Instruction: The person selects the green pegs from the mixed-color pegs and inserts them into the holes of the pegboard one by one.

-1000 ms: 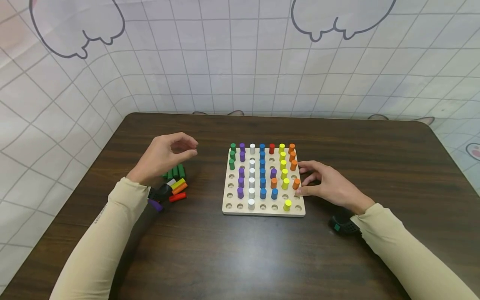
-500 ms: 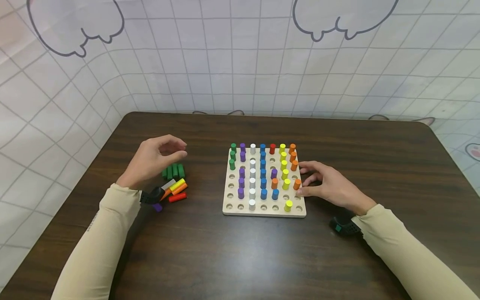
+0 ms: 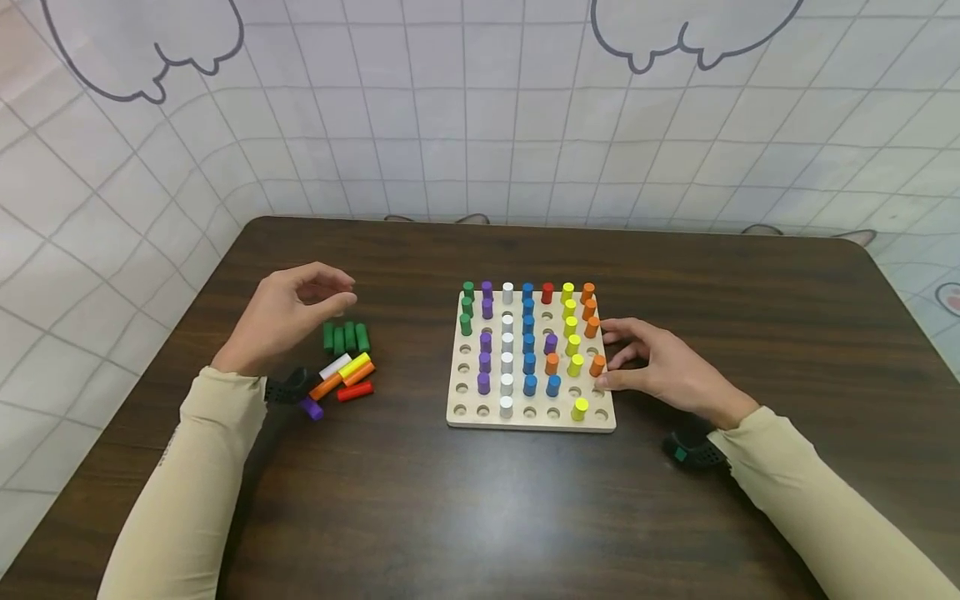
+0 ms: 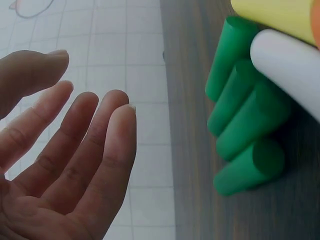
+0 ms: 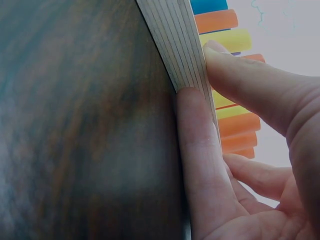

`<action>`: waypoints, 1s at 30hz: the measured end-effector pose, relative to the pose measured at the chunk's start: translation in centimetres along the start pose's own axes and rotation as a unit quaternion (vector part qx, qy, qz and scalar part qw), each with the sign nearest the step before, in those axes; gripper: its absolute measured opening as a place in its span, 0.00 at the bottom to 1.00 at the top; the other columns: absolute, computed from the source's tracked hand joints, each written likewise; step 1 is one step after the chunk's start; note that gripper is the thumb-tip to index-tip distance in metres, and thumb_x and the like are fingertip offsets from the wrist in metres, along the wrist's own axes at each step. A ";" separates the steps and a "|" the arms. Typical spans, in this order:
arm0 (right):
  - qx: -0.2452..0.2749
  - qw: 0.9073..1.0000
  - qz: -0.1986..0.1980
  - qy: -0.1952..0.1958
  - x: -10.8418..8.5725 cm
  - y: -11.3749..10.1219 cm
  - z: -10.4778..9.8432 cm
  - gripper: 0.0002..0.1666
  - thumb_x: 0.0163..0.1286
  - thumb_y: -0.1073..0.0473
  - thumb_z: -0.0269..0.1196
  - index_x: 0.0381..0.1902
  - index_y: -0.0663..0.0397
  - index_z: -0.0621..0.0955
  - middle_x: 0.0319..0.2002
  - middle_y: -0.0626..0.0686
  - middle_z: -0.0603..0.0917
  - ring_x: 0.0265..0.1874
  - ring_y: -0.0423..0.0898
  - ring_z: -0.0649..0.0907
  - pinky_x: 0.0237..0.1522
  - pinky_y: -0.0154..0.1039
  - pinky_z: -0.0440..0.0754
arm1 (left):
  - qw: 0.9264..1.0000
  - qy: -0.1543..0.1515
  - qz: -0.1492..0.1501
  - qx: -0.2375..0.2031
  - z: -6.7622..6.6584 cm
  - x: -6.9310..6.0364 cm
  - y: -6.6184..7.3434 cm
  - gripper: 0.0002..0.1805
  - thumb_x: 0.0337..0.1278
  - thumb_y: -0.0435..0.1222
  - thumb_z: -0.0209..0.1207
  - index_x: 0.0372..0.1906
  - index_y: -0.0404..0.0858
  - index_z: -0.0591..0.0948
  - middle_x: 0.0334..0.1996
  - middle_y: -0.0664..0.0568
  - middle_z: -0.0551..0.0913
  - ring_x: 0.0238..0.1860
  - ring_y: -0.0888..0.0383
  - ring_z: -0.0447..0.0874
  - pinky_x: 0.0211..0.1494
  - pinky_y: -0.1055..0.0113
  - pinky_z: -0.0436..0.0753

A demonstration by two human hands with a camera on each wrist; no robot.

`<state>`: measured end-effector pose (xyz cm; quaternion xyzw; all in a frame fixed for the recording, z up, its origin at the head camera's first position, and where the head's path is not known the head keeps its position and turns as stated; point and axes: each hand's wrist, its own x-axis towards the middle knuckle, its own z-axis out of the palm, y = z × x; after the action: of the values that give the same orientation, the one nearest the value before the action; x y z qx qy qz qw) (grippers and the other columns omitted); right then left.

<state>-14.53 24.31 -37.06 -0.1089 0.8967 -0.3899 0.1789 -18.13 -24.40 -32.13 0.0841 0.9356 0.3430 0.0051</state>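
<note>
A wooden pegboard (image 3: 472,400) lies on the table, with columns of coloured pegs standing in many holes. My right hand (image 3: 663,367) grips its right edge; in the right wrist view the thumb lies over the top of the board (image 5: 175,40) and a finger presses against its side. Raised over the table on the left is my left hand (image 3: 281,312), its fingers spread and slightly bent, holding nothing. Several green pegs (image 3: 350,337) lie side by side, right of and below that hand. In the left wrist view, they (image 4: 255,122) touch no finger.
Nearer me than the green pegs lie loose pegs: a white one (image 3: 335,366), a yellow one (image 3: 354,367), orange ones (image 3: 326,385), a red one (image 3: 356,392) and a purple one (image 3: 312,408). A white gridded cloth (image 3: 487,108) hangs behind the table (image 3: 480,517).
My left hand has drawn left, away from the board, uncovering more of the loose pegs. The right hand stays on the board's edge. The head view has tilted slightly.
</note>
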 end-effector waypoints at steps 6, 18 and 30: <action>-0.001 1.000 0.000 -0.002 0.0 -0.1 -0.2 0.54 0.61 0.41 0.76 0.78 0.52 0.65 0.66 0.56 0.79 0.51 0.46 0.84 0.53 0.39 0.78 | 1.000 -0.012 -0.015 0.008 -0.8 -0.2 -0.7 0.17 0.67 0.51 0.66 0.55 0.50 0.84 0.49 0.55 0.90 0.47 0.59 0.90 0.53 0.63 0.82; -0.006 1.000 0.001 -0.002 0.0 0.0 0.0 0.55 0.60 0.40 0.76 0.78 0.51 0.65 0.65 0.55 0.79 0.50 0.46 0.84 0.54 0.40 0.77 | 0.997 -0.061 -0.032 0.031 -1.6 -0.2 -3.4 0.23 0.67 0.50 0.66 0.59 0.43 0.82 0.48 0.46 0.90 0.37 0.57 0.90 0.48 0.64 0.83; -0.007 1.000 -0.003 -0.003 -0.1 -0.1 0.0 0.53 0.62 0.41 0.76 0.77 0.52 0.65 0.65 0.56 0.79 0.50 0.46 0.84 0.54 0.40 0.77 | 0.994 -0.090 -0.064 0.022 -1.6 -0.1 -4.7 0.25 0.64 0.48 0.69 0.61 0.41 0.81 0.49 0.45 0.88 0.35 0.58 0.90 0.43 0.65 0.84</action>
<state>-14.42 24.30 -36.96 -0.1137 0.8986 -0.3839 0.1796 -18.89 -28.97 -33.98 0.0543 0.9420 0.3125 0.1093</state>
